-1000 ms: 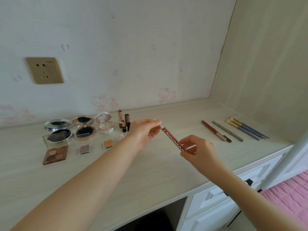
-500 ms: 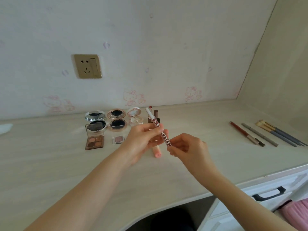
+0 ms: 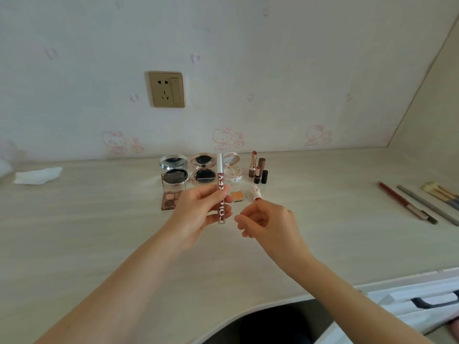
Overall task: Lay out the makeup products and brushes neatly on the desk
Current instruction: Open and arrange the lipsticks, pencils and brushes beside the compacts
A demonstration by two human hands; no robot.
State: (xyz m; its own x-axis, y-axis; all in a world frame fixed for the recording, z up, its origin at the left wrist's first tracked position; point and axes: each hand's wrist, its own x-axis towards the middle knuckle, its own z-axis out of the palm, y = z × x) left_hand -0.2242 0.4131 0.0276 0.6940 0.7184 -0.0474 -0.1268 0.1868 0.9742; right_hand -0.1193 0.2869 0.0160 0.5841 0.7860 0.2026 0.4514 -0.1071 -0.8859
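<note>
Red-brown lip gloss tube (image 3: pixel 220 192), tilted half a second ago and touched by both hands, now stands upright above the table (image 3: pixel 99 232), clamped in the left hand (image 3: pixel 198 214) alone. The right hand (image 3: pixel 267 219) has let go; its grip hangs loosely curled, holding nothing, just beside the tube at 3 o'clock. White lettering runs along the tube, not legible. Compacts (image 3: pixel 203 167) and lipsticks (image 3: pixel 258 170) lie at 12 o'clock.

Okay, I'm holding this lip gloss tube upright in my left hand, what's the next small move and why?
Probably carry the lip gloss tube right and stand it beside the lipsticks. The left hand alone grips it, the right hand holds nothing, and the lipsticks stand upright together near the wall, so it seems to belong there.
</note>
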